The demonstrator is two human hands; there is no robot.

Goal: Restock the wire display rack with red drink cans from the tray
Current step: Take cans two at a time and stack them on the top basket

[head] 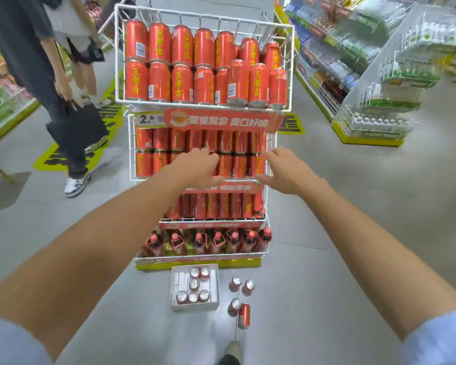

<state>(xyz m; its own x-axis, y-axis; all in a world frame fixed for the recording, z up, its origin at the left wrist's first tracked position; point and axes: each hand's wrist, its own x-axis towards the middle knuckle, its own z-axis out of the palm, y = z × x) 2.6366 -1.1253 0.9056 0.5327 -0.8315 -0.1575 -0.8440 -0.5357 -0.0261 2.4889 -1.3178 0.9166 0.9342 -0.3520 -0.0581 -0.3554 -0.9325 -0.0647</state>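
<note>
Both arms were stretched straight forward, forearms bare, toward the second tier of the wire rack [270,143]. The left hand [196,167] lay back-up over the lower row of red cans [241,143], fingers lightly curved, thumb low. It hid what was under it and motion blur blocked a grip call: cannot tell. The right hand [287,171] was spread wide and held nothing, fingertips at the basket's right front wires. The tray [174,288] sat on the floor well below both hands, six cans [194,284] in it. Loose cans [248,287] stood just right of it, with one tipped can [244,315].
</note>
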